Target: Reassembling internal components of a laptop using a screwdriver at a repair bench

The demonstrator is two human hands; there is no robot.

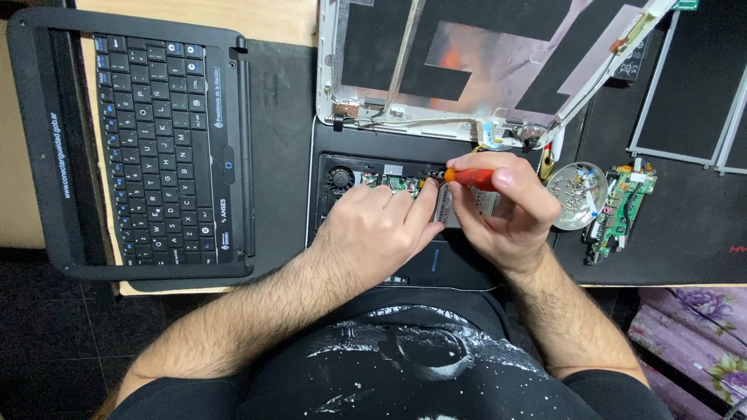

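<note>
On the desk mat (280, 117), both hands (right (502, 204), left (377, 233)) hold a screwdriver (471, 178).

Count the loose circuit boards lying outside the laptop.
1: a green circuit board on the black mat, right of the round metal screw dish. Others may sit hidden under the hands or off-frame.

We've got an orange screwdriver (472, 178) over a black laptop base (420, 264), with a green board (401, 184) showing inside. The keyboard (152, 132) is black with white letters and little blue marks, sat in a black frame (35, 155). The lid (467, 62) is silvery with black patches. There's a shiny silver dish (577, 194), another green board (620, 210), a black mat (669, 257), a tan desk (194, 15), and purple floral cloth (692, 327).
</note>
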